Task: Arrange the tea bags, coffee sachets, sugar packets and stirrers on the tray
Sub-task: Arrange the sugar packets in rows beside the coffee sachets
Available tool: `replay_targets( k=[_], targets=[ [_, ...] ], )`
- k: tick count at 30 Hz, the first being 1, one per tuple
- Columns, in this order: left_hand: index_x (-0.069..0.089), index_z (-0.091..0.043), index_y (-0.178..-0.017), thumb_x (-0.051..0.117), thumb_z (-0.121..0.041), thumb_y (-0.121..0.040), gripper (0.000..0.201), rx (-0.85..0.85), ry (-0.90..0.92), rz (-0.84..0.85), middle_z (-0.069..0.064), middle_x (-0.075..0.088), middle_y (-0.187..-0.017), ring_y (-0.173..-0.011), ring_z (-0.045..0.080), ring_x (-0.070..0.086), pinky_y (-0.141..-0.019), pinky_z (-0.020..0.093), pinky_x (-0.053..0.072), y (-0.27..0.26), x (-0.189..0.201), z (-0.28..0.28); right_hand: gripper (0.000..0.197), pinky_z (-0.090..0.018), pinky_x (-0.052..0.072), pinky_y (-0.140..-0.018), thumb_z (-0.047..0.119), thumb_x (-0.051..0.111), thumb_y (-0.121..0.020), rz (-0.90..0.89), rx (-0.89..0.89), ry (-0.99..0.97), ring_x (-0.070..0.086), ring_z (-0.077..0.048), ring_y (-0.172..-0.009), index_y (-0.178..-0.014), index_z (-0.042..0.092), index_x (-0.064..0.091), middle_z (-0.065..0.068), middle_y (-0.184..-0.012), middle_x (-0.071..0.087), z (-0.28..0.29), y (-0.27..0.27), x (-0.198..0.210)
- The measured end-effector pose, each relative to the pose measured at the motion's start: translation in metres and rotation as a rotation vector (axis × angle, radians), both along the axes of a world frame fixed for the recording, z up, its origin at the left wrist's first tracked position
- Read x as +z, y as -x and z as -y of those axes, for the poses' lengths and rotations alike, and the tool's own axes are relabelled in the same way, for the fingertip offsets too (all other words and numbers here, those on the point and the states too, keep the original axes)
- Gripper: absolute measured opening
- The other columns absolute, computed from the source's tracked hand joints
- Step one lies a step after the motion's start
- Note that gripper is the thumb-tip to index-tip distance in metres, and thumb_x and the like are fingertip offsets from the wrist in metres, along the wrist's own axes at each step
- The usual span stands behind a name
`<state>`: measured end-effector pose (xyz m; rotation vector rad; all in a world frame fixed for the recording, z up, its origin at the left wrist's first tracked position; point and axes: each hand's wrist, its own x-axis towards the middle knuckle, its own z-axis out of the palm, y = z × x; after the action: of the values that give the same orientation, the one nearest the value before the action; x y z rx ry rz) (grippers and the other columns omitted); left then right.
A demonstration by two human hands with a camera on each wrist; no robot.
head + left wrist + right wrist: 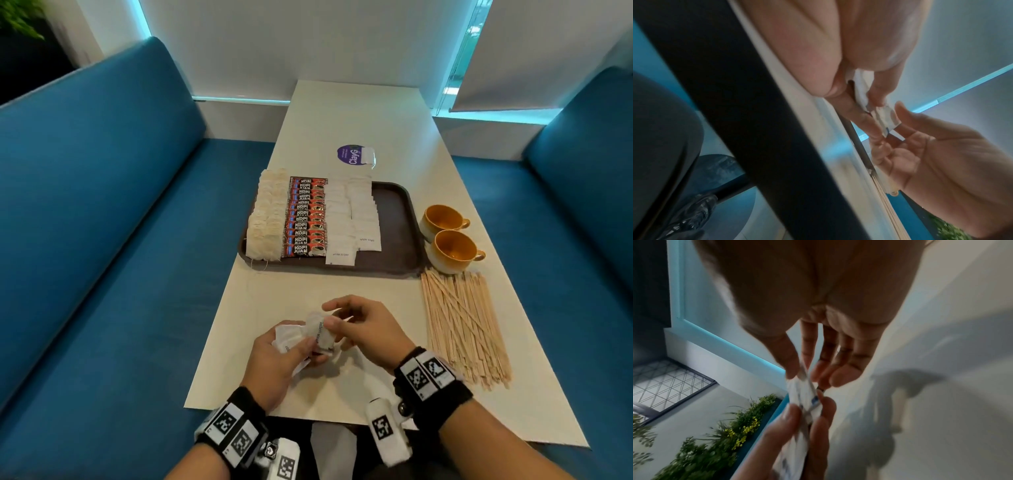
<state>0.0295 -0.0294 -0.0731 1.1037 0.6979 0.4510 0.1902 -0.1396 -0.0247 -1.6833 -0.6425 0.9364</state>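
Note:
A dark brown tray at the table's middle holds a row of tea bags, a column of red coffee sachets and two columns of white sugar packets. Near the front edge my left hand grips a small stack of white sugar packets. My right hand pinches one packet off that stack between thumb and forefinger. The wrist views show the same packets held between both hands. Wooden stirrers lie loose on the table at the right.
Two yellow-lined cups stand to the right of the tray, just beyond the stirrers. A purple round sticker with a white packet beside it lies behind the tray. Blue sofas flank the white table.

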Motion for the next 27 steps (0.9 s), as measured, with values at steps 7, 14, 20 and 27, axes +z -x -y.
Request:
replay_targets(
  k=[7, 14, 20, 27],
  targets=[
    [0.071, -0.005, -0.105, 0.073, -0.013, -0.090, 0.017, 0.111, -0.087, -0.037, 0.013, 0.076, -0.092, -0.084, 0.026, 0.072, -0.071, 0.038, 0.061, 0.003, -0.001, 0.003, 0.008, -0.030, 0.057, -0.059, -0.007, 0.074, -0.085, -0.151, -0.224, -0.029, 0.062, -0.023, -0.059, -0.093, -0.006, 0.071, -0.016, -0.072, 0.067, 0.022, 0.025, -0.017],
    [0.064, -0.001, -0.113, 0.086, -0.001, -0.072, 0.047, 0.010, 0.052, 0.034, 0.023, 0.072, -0.100, -0.096, 0.047, 0.070, -0.078, 0.066, 0.058, 0.003, 0.000, 0.004, 0.011, -0.040, 0.057, -0.061, -0.008, 0.073, -0.086, -0.242, -0.357, -0.051, 0.067, -0.029, -0.058, -0.085, -0.001, 0.064, -0.013, -0.073, 0.070, 0.032, 0.034, -0.026],
    [0.060, 0.000, -0.112, 0.079, 0.011, -0.071, 0.047, -0.013, 0.025, 0.043, 0.028, 0.072, -0.097, -0.081, 0.048, 0.071, -0.060, 0.047, 0.063, 0.006, 0.005, 0.008, 0.017, -0.038, 0.062, -0.069, -0.007, 0.070, -0.089, -0.090, -0.290, -0.116, 0.070, -0.026, -0.069, -0.080, 0.007, 0.073, -0.008, -0.081, 0.073, 0.034, 0.035, -0.025],
    [0.060, 0.004, -0.103, 0.073, 0.009, -0.083, 0.024, 0.012, 0.102, 0.038, 0.028, 0.067, -0.098, -0.089, 0.045, 0.072, -0.066, 0.052, 0.063, 0.004, 0.010, 0.009, 0.036, -0.036, 0.060, -0.077, -0.008, 0.079, -0.079, 0.005, -0.185, -0.087, 0.069, -0.019, -0.070, -0.099, 0.022, 0.082, -0.015, -0.086, 0.076, 0.041, 0.030, -0.019]
  ],
)
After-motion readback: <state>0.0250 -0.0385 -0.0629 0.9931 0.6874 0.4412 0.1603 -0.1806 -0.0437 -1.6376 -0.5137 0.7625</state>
